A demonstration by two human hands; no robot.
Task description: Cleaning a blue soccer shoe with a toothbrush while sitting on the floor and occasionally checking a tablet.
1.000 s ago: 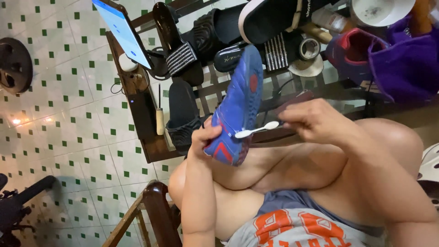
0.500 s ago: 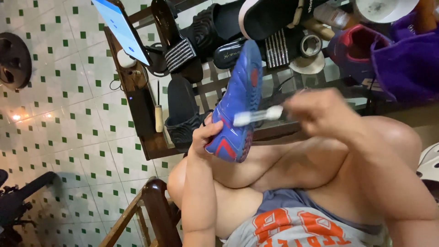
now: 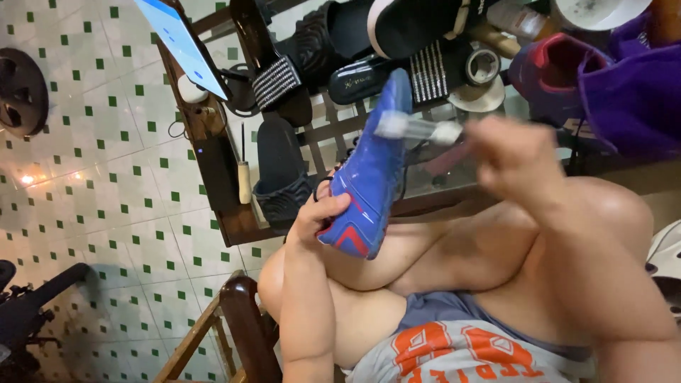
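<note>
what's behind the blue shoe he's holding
Behind the blue shoe stands a glass-topped table with black sandals, a tape roll and a red-lined shoe. The shoe covers part of the tabletop, so anything lying right behind it is hidden.

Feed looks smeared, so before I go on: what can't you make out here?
- Head view: white brush and right hand are motion-blurred; the bristles and grip are unclear.
- Blue shoe: its far side is turned away, and the left hand covers part of the heel.
- Phone and white bowl: cut off by the top edge.
</note>
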